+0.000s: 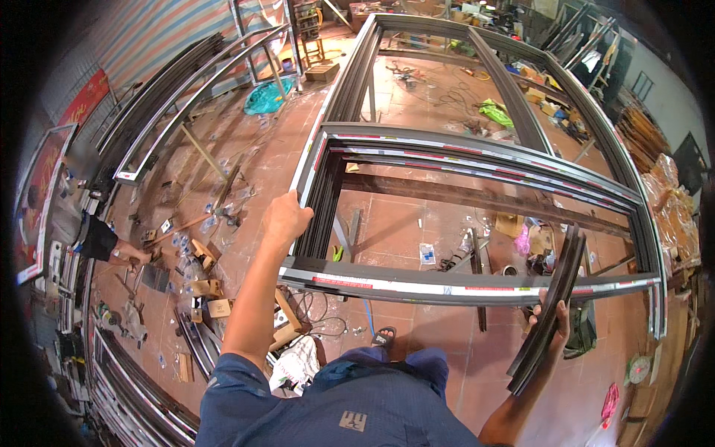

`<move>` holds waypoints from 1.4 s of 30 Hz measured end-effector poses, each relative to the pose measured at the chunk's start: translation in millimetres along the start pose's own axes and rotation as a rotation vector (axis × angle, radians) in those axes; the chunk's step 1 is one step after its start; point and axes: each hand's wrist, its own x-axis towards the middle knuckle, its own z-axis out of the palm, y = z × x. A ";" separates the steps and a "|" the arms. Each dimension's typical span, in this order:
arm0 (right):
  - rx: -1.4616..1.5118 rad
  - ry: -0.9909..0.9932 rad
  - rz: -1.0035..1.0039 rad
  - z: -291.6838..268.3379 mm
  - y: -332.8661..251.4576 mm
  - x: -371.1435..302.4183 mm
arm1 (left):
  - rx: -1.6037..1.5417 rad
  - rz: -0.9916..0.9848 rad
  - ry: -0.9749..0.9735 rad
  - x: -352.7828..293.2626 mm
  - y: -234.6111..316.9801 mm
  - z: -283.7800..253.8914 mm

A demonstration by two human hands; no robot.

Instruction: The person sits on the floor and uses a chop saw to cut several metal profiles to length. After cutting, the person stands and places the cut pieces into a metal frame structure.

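In front of me lies a stack of dark window frames (462, 292), raised off the floor, with strips of printed protective tape along the edges. My left hand (287, 217) is closed on the left side of the stack, near a corner; its fingertips are partly hidden. My right hand (553, 322) grips a short dark metal profile (547, 309) from below. The profile is tilted, and its upper end reaches over the near rail of the frames. A larger dark frame (348, 82) extends behind the stack toward the far side.
Another person (97, 238) crouches at the far left, one hand near the floor. Long dark profiles (160, 97) lie stacked at the upper left. Cardboard boxes (220, 308), tools and cables litter the tiled floor. A teal bag (267, 97) sits farther back. Wrapped material (674, 205) stands at the right.
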 end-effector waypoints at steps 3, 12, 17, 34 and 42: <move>-0.009 -0.049 0.087 4.6 2.3 60.7 | 0.042 -0.044 0.011 11.9 17.6 0.8; 0.061 -0.108 0.269 11.0 -3.5 137.1 | 0.133 0.004 0.186 13.4 13.0 23.9; 0.344 -0.254 0.335 -9.5 -2.8 148.7 | 0.173 0.082 0.235 22.0 4.0 36.7; 0.439 -0.328 0.462 2.4 -7.1 150.9 | 0.102 0.129 0.101 39.2 -8.3 31.2; 0.451 -0.316 0.459 -3.7 -3.2 152.6 | -0.021 0.092 0.049 40.9 -7.9 29.4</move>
